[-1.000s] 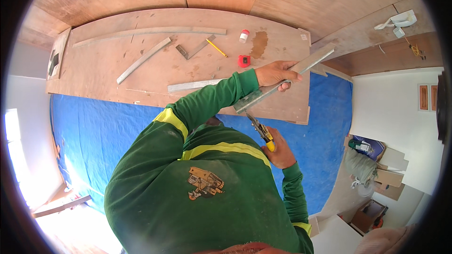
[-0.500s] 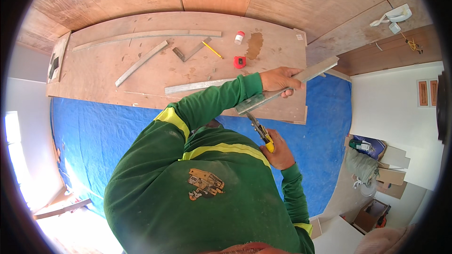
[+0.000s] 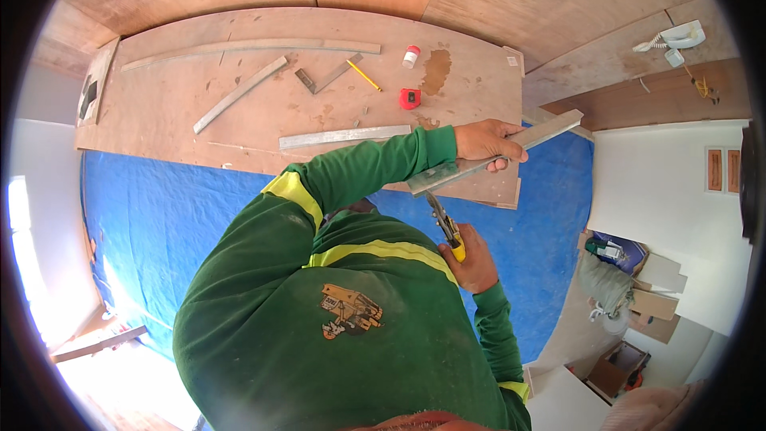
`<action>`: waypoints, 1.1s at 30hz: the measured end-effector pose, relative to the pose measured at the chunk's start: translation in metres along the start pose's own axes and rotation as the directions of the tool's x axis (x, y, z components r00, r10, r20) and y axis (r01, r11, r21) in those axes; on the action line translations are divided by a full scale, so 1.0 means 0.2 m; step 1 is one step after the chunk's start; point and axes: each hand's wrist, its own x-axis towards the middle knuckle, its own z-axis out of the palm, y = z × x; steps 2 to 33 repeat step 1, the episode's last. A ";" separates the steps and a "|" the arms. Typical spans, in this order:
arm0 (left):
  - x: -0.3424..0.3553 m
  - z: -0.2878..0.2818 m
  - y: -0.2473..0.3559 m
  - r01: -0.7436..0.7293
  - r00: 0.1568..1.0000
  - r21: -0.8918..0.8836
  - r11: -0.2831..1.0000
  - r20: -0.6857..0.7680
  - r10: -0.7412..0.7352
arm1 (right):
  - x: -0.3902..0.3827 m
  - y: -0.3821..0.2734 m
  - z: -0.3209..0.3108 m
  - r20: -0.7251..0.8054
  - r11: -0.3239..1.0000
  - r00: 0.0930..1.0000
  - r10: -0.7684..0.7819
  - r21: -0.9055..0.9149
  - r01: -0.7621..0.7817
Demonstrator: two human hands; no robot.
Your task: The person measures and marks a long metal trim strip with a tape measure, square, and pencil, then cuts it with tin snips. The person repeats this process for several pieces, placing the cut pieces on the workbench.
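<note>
My left hand, its arm reaching across to the right, grips a grey metal channel around its middle. The channel slants over the table's right part, its near end low and its far end past the table edge. Below it, my right hand is closed on tin snips with yellow handles. The jaws of the snips point up at the channel's near end; whether they touch it I cannot tell. Another metal strip lies on the table beside my left sleeve.
On the wooden table lie more metal strips, a square, a yellow pencil, a red tape measure and a red-capped container. Blue tarp covers the floor. A box stands at right.
Both hands, with the channel and the snips, have shifted slightly right. The view has tilted a little, so the table sits higher in it. Both grips look the same.
</note>
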 end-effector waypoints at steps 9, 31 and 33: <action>-0.01 0.00 0.00 -0.013 1.000 0.017 1.000 -0.013 0.013 | -0.01 0.00 0.01 0.008 1.000 1.000 0.016 -0.002 -0.016; -0.01 0.00 0.00 -0.013 1.000 0.017 1.000 -0.013 0.013 | -0.01 0.00 0.01 0.008 1.000 1.000 0.016 -0.002 -0.016; -0.01 0.00 0.00 -0.013 1.000 0.017 1.000 -0.013 0.013 | -0.01 0.00 0.01 0.008 1.000 1.000 0.016 -0.002 -0.016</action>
